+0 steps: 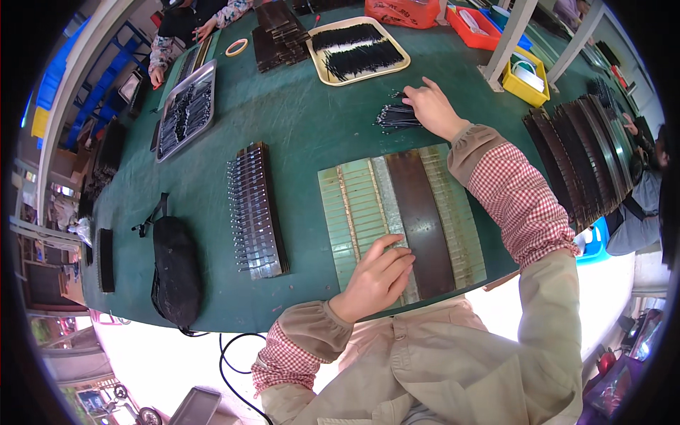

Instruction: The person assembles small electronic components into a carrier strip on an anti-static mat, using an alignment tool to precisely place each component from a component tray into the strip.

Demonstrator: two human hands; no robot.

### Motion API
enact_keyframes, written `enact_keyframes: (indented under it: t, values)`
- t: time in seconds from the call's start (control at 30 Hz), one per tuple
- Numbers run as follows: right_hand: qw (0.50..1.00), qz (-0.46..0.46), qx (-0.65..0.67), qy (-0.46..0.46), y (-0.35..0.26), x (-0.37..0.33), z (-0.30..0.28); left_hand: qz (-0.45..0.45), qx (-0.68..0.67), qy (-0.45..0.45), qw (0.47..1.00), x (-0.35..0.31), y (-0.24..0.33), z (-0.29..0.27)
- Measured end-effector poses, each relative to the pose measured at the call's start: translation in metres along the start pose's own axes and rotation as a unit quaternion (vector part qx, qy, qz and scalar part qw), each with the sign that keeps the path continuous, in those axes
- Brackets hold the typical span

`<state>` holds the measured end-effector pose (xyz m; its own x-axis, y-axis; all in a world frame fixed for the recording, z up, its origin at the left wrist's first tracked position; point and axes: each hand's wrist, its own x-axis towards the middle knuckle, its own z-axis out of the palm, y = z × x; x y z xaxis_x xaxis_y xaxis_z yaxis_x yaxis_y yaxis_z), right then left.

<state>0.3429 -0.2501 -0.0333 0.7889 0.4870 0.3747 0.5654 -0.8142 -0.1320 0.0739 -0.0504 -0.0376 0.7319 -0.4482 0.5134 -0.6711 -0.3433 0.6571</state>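
In front of me on the green table lies a pale green slotted board (360,205) with a dark brown strip (425,227) along it. My left hand (379,276) rests on the board's near part, beside the strip. Its fingers are curled together; what they hold, if anything, is hidden. Beyond the board, my right hand (432,108) reaches to a loose pile of thin black wire-like pieces (397,117). Thumb and fingers close at the pile's far edge, on one or more black pieces. Left of the board stands a stack of dark strips (256,205) with a row of similar pieces across its top.
A cream tray (333,79) and a metal tray (164,145) hold more black pieces. A black pouch (176,265) lies left. Dark strips (581,156) stand stacked at right, near a yellow bin (528,88) and metal posts (508,46). Another person's hand (205,28) works far left.
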Motion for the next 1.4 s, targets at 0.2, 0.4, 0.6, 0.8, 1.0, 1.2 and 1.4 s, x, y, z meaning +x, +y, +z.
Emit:
enact_keyframes:
  t: [0.2, 0.4, 0.6, 0.8, 1.0, 1.2, 1.4]
  values:
    - [0.999, -0.033, 0.001, 0.034, 0.001, -0.005, 0.003, -0.002, 0.003, 0.003, 1.0, 0.002, 0.0, -0.001]
    - [0.996, -0.008, 0.032, 0.086, 0.005, -0.001, -0.006, 0.0, 0.008, 0.003, 1.0, 0.004, 0.005, 0.002]
    - [0.931, 0.141, 0.306, 0.142, -0.005, -0.022, -0.046, -0.007, -0.008, 0.008, 1.0, 0.0, 0.003, 0.004]
    - [0.809, 0.198, 0.513, 0.209, -0.017, -0.101, -0.071, -0.013, 0.003, 0.013, 1.0, 0.001, 0.007, -0.004]
    - [0.79, 0.257, 0.527, 0.181, -0.012, -0.159, -0.034, 0.001, 0.045, 0.045, 0.998, 0.006, 0.002, -0.004]
    - [0.578, 0.289, 0.763, 0.008, -0.038, -0.164, -0.078, -0.084, 0.03, 0.057, 0.994, 0.007, 0.01, -0.016]
    - [0.557, 0.301, 0.735, -0.242, -0.101, -0.174, -0.097, -0.302, -0.235, 0.012, 0.924, 0.015, 0.014, -0.011]
